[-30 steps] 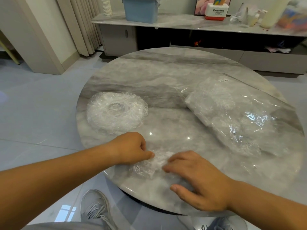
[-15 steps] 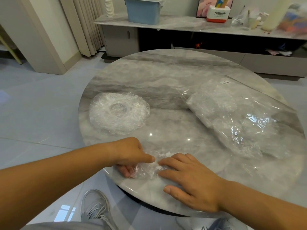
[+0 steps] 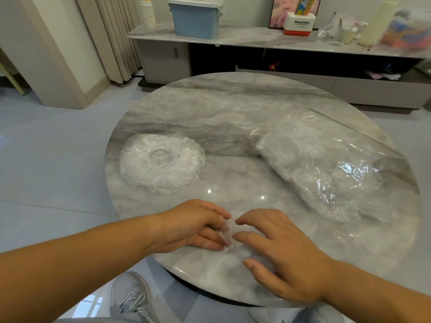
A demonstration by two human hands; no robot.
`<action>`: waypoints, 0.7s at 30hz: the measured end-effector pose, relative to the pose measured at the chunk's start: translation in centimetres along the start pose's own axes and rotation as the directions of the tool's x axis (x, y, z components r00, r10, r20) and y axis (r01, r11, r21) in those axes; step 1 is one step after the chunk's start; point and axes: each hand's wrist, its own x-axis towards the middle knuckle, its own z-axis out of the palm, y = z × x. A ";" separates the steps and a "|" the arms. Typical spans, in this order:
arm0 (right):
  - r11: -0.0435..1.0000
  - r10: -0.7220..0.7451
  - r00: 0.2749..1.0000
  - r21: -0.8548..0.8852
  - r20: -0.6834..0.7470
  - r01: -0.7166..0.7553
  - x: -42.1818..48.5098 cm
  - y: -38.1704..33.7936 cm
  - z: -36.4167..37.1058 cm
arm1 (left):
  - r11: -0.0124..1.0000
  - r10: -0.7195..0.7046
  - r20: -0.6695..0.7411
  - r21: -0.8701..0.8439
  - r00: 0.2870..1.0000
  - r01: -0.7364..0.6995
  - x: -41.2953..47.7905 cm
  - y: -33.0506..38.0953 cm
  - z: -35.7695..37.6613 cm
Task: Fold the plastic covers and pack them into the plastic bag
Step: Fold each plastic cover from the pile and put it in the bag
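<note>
Grey floor tiles and a grey sneaker (image 3: 130, 297) are seen below the near rim of a round marble table (image 3: 210, 271). Just past that rim, a small crumpled plastic cover (image 3: 226, 234) is pinched by the left hand (image 3: 193, 227), with the thumb curled over it and the fingers bent beneath. The right hand (image 3: 279, 255) is laid loosely spread on the table top, and the cover is touched from the other side by its fingertips (image 3: 238, 235); nothing is gripped by it. Farther back on the left, a round stack of clear plastic covers (image 3: 162, 163) is set on the table. Well apart on the right, a clear plastic bag (image 3: 326, 164) with crumpled covers packed inside is laid flat. Beyond the table, a low sideboard (image 3: 245, 36) is seen, with a blue lidded box (image 3: 196, 19), a stack of paper cups (image 3: 148, 12) and a Panasonic box (image 3: 300, 24) placed on it.
</note>
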 end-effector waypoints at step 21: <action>0.997 0.008 0.982 0.071 0.186 -0.022 -0.4 1.6 0.7 | 0.703 0.315 -0.165 0.702 0.935 -0.113 2.6 2.1 -0.3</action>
